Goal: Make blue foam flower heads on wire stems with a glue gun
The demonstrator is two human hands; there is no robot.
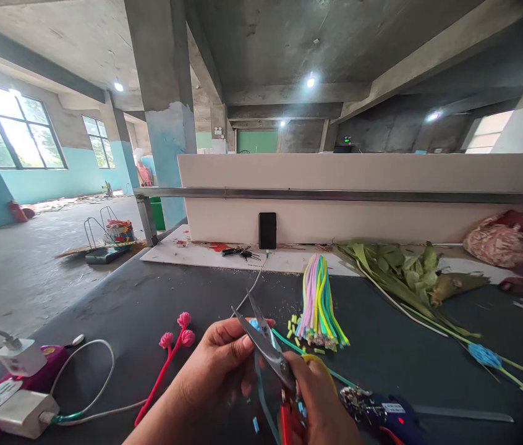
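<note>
Pinched in the fingers of my left hand (219, 358) is a small blue fuzzy chenille piece (255, 324), mostly hidden by the fingers and blades. My right hand (321, 398) grips scissors (268, 352) with red and yellow handles, their blades apart and pointing up and left across the blue piece. A thin green stem (284, 340) runs rightward from behind the blades. Below hangs a blue strip (264, 395), and small blue scraps (256, 424) show beneath my hands. Right of my right hand lies a dark blue glue gun (382, 411) with a clear stick at its rear.
Ahead lies a bundle of pastel chenille stems (319, 303) beside yellow snippets (292, 324). A pink flower stem (169, 355) and power strip (15, 389) are left. A phone (267, 230) leans on the white board (358, 222). Green leaves (410, 272) and a blue flower (484, 355) lie right.
</note>
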